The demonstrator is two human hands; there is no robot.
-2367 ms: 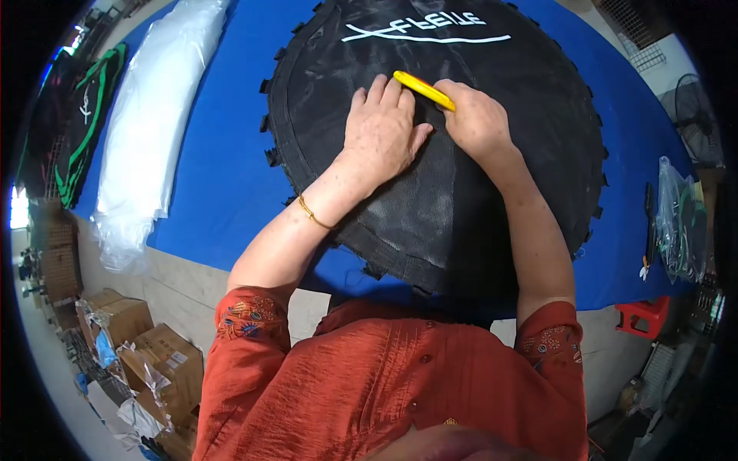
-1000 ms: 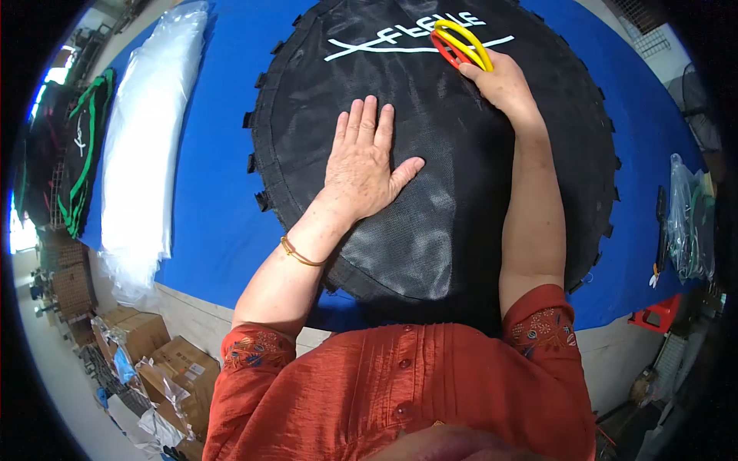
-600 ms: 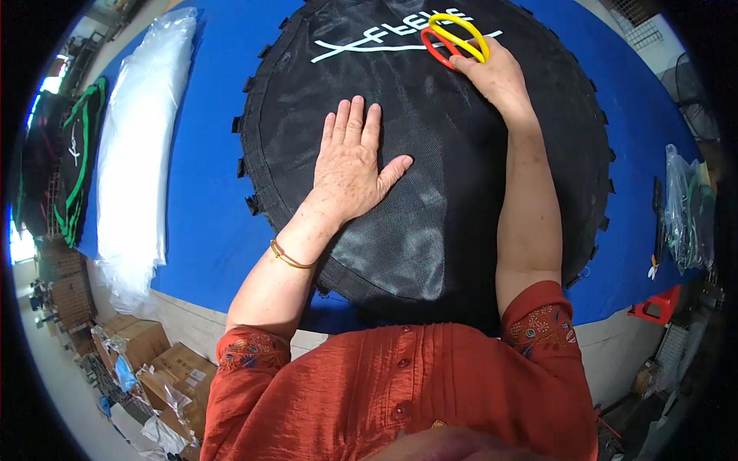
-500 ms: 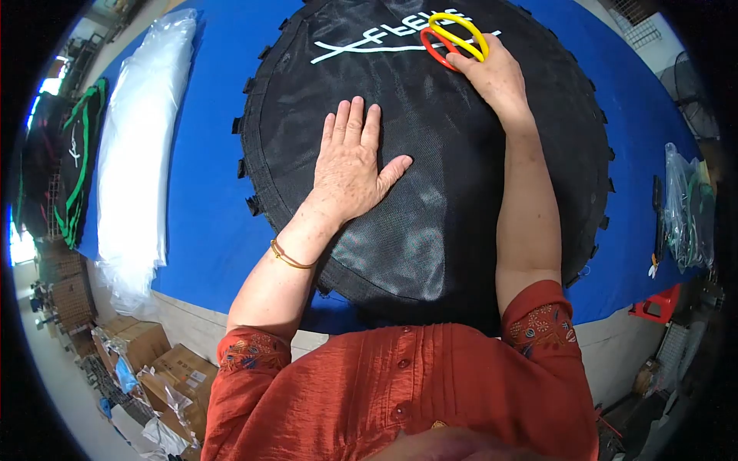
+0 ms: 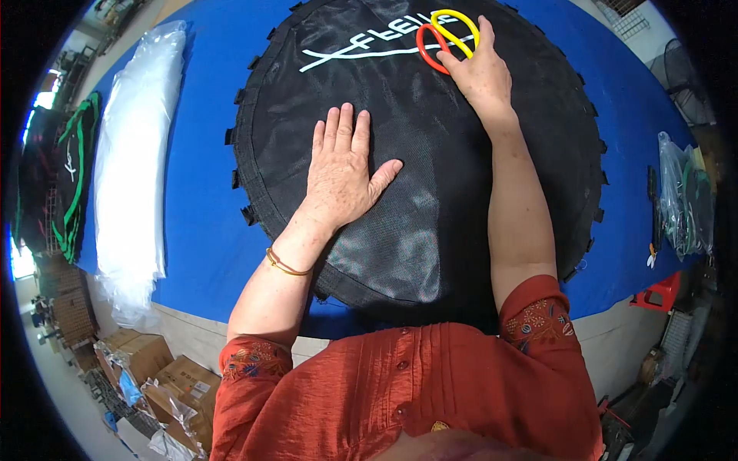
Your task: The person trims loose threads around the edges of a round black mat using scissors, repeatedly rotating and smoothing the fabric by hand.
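- So, the left hand (image 5: 338,183) lies palm-down on the black mat (image 5: 421,154) on the blue table (image 5: 201,200), fingers slightly apart, thumb out; leaning hard could ruck the cloth.
- Red-and-yellow scissors (image 5: 453,38) sit over the mat's white logo (image 5: 365,54), blades hidden; a careless dip might snag it.
- The right hand (image 5: 483,75) pinches their handles, one finger poking up; a loose grip could drop them.
- Counting across: one plastic pile (image 5: 134,169), two hands, one mat, one pair of scissors with two loops, one red stool (image 5: 657,292).
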